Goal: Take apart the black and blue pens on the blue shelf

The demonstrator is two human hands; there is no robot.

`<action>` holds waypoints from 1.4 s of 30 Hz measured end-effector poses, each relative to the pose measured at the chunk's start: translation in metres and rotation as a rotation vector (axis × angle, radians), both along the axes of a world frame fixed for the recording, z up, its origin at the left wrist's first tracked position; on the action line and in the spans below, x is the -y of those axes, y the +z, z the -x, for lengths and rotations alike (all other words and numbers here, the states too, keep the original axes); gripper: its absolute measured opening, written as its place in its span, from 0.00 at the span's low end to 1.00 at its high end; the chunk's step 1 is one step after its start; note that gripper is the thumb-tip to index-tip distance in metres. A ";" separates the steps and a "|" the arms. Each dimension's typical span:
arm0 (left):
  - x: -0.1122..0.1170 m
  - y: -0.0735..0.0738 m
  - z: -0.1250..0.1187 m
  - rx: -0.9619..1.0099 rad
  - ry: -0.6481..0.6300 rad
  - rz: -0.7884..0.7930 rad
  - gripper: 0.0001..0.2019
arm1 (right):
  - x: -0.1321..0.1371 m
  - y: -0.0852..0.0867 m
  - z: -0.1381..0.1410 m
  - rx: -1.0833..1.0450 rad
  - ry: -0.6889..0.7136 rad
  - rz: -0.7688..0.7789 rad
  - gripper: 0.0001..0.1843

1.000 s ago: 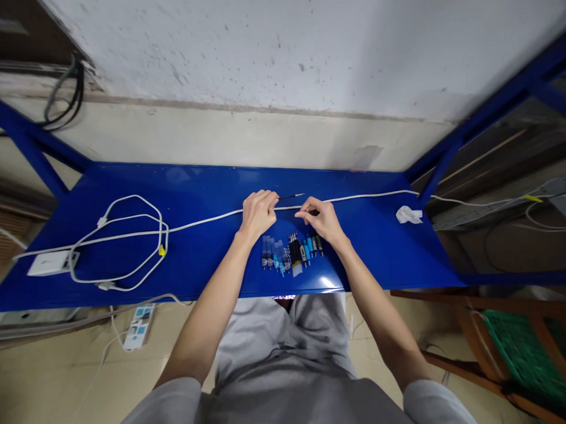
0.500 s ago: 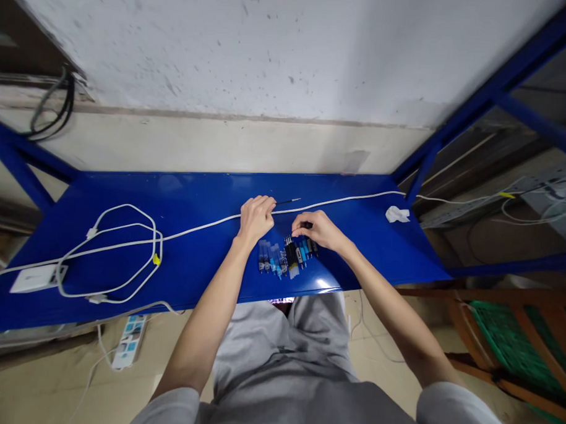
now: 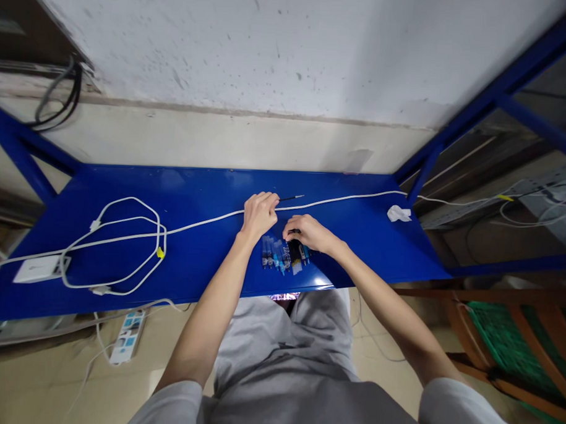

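Observation:
My left hand (image 3: 259,212) is closed in a fist around a thin black pen refill (image 3: 291,198), whose pale metal tip points right. My right hand (image 3: 310,231) is bent over the upper end of a row of pen parts, thumb and fingers pinched together; what they grip, if anything, is hidden. Under and beside that hand lie dark refills with clear, yellowish ends (image 3: 298,267) and blue and black pen pieces (image 3: 304,254). Just left of these are several clear-blue pen barrels (image 3: 273,255), side by side near the front edge.
A white cable (image 3: 203,223) runs across the blue table (image 3: 209,188), passing by my left hand. Coiled white cable (image 3: 159,217) and a white adapter (image 3: 37,269) lie at left. Crumpled white tissue (image 3: 398,213) is at right. On the floor lies a power strip (image 3: 128,336).
My right hand has moved left and now covers more of the pen parts. My left hand keeps its hold on the refill. The view has shifted slightly.

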State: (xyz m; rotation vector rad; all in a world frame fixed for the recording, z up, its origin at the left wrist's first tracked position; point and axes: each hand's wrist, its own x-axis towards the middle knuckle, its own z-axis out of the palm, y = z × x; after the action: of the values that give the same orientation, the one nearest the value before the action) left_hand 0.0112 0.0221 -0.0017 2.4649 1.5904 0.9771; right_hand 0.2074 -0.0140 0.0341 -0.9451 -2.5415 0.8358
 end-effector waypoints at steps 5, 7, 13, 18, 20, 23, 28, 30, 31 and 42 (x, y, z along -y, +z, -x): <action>0.000 0.000 -0.001 -0.001 0.008 0.009 0.11 | -0.001 -0.001 0.005 0.085 0.001 -0.046 0.11; -0.001 0.000 0.000 -0.007 0.007 0.008 0.11 | 0.000 0.000 0.006 0.095 -0.003 -0.044 0.12; -0.001 -0.001 0.000 -0.001 0.006 0.015 0.11 | 0.000 0.000 0.007 0.131 0.003 -0.052 0.12; -0.001 -0.001 0.002 0.015 0.015 0.024 0.11 | 0.006 0.001 -0.020 0.025 -0.240 -0.088 0.15; -0.002 -0.001 0.001 0.015 0.014 0.019 0.11 | 0.011 -0.002 -0.042 -0.036 -0.424 -0.097 0.18; -0.002 -0.003 -0.001 0.001 -0.004 0.008 0.12 | 0.021 -0.011 -0.077 -0.016 -0.671 -0.112 0.19; 0.000 -0.005 -0.004 0.010 -0.033 -0.002 0.12 | 0.031 -0.023 -0.100 0.152 -0.804 -0.183 0.16; 0.000 -0.007 -0.004 0.023 -0.034 -0.017 0.12 | 0.031 -0.021 -0.095 0.214 -0.813 -0.187 0.14; 0.000 -0.007 -0.003 0.030 -0.032 -0.024 0.12 | 0.031 -0.019 -0.092 0.246 -0.811 -0.174 0.13; 0.004 -0.010 -0.007 0.104 -0.090 -0.071 0.14 | -0.004 0.003 -0.050 -0.344 -0.553 -0.009 0.16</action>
State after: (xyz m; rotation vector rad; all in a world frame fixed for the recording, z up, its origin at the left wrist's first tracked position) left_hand 0.0180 0.0180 -0.0118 2.4615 1.4255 1.1461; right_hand 0.2578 -0.0096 0.0368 -1.2874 -1.8565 0.7341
